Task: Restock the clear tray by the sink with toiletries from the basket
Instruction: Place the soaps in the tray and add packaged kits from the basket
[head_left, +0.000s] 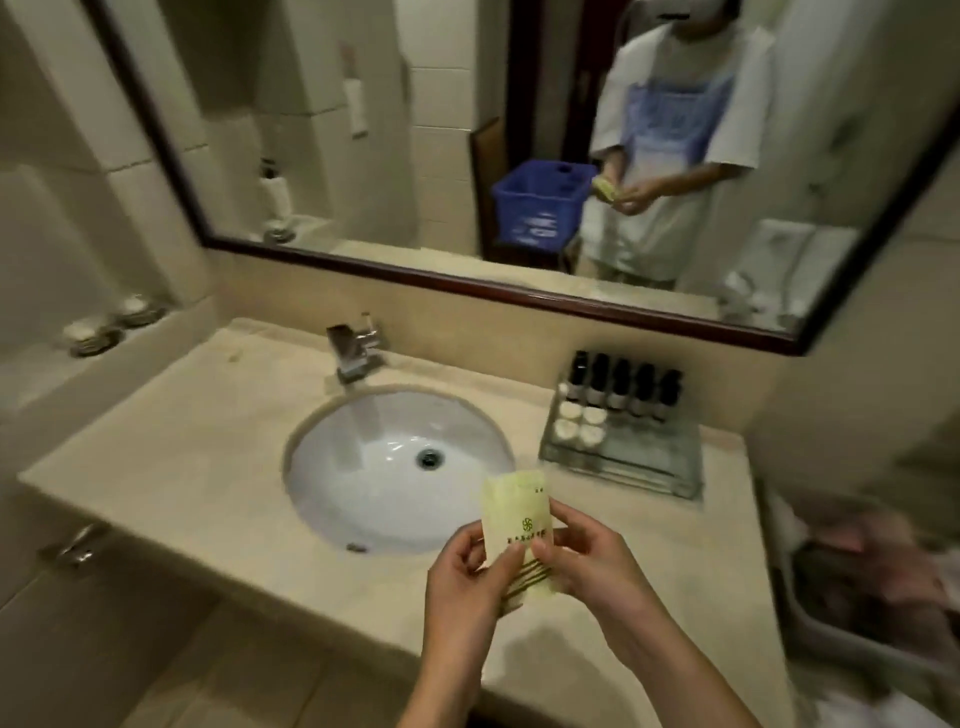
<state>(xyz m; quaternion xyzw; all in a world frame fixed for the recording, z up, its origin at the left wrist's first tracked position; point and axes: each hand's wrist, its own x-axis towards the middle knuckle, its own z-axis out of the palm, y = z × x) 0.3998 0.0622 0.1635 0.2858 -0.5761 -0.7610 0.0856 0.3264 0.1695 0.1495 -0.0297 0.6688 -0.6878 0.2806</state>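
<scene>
Head view: restock looking roughly half done.
Got a small fanned stack of pale green packets (515, 512) just in front of the sink (332, 467), pinched from both sides by left grip (467, 571) and right grip (589, 561), not in the clear tray (644, 460) yet. Counted five dark bottles (623, 387) along the tray's back, right of the sink, plus four white round items (579, 423) before them. Leaves the tray's front bare, probably for the packets. Can't tell the packet count, too blurry. Spotted one blue basket (535, 205), only in the mirror (311, 130) above the sink.
</scene>
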